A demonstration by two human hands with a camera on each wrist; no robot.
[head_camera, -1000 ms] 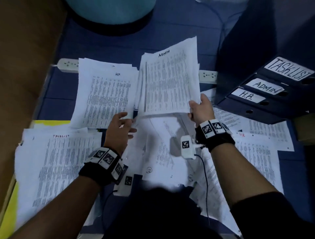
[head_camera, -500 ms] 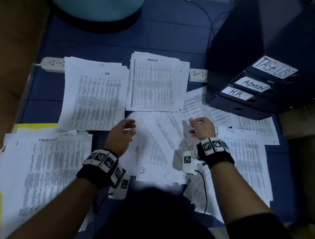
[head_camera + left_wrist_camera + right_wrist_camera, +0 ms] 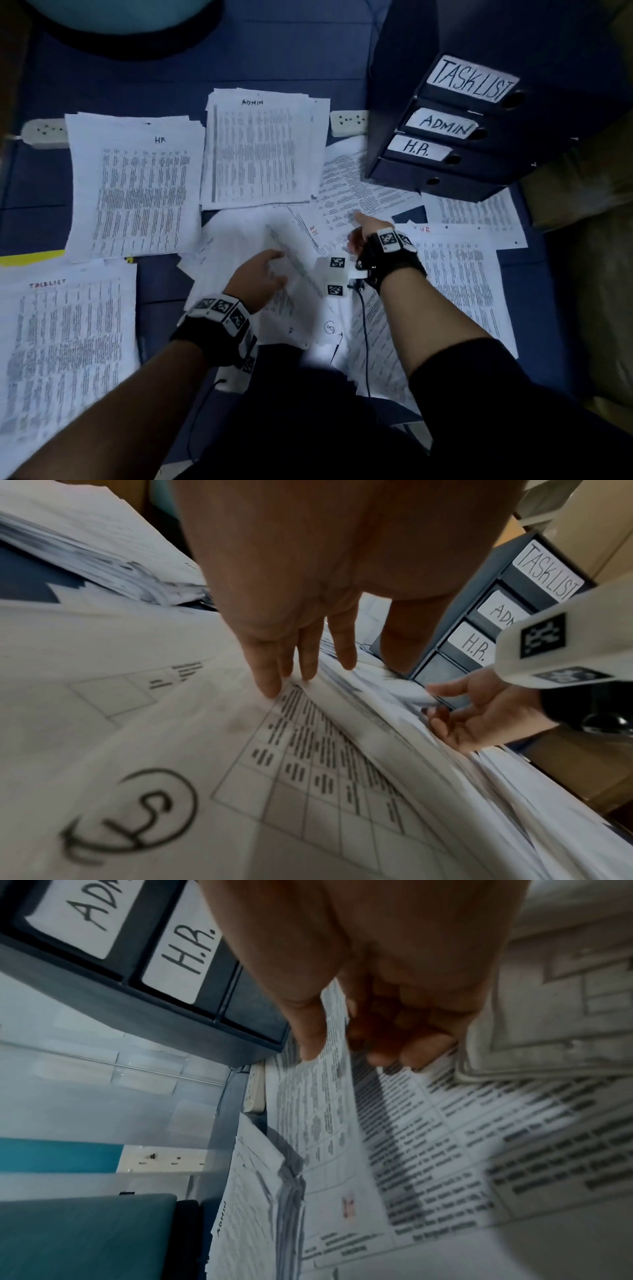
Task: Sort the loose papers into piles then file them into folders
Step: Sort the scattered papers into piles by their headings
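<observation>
White ADMIN pile (image 3: 260, 150): released, flat.
Left hand (image 3: 255, 279): straight fingers touch centre sheet (image 3: 301, 298).
Right hand (image 3: 364, 233): now on HR sheet (image 3: 342, 200); grip unclear.

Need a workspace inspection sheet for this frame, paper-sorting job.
Surface: dark blue surface, largely covered by paper.
Job's things: HR pile, ADMIN pile, TASKLIST pile; unsorted sheets in the middle; binder stack labelled TASKLIST, ADMIN, H.R. at right.
Clutter: yellow edge beside the TASKLIST pile.
Hands: left hand, fingers straight, on the unsorted sheets; right hand pinches a loose sheet.
Cables: wrist lead across papers; power strip behind the piles.
Surroundings: teal round object at the far edge.
</observation>
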